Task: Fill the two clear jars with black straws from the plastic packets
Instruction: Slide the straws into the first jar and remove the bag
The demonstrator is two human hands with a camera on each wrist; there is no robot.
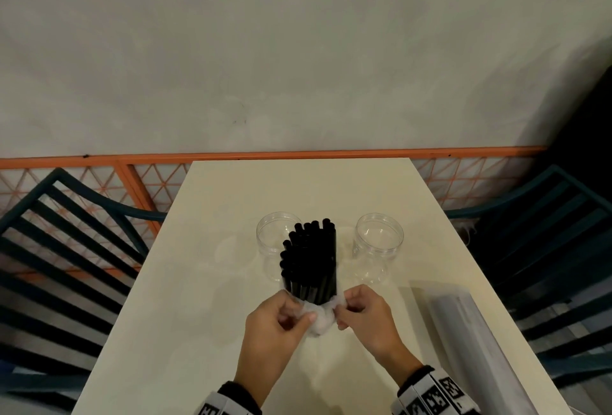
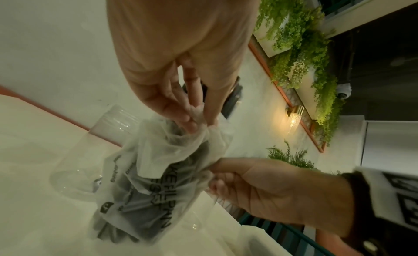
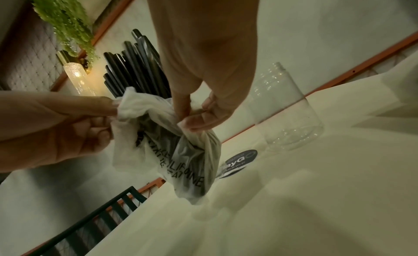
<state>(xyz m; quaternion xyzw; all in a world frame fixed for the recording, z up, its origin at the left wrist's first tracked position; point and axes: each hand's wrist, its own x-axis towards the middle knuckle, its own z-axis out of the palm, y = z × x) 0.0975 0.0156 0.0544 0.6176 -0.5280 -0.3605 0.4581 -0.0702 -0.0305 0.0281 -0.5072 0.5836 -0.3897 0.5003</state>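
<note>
Both hands, left hand (image 1: 275, 322) and right hand (image 1: 362, 313), pinch the bunched packet (image 1: 319, 315) with curled fingers; black straws (image 1: 309, 259) stand up from it above the table (image 1: 185, 282), between two empty jars (image 1: 379, 246).

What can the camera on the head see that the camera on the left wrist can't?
Only the head view shows the black straws sticking up out of the packet, the mouths of both clear jars from above, and a second packet lying on the table. Only the left wrist view shows the printed letters on the packet, green plants and a lit wall lamp. Both show the left hand and right hand pinching the crumpled packet edges.
</note>
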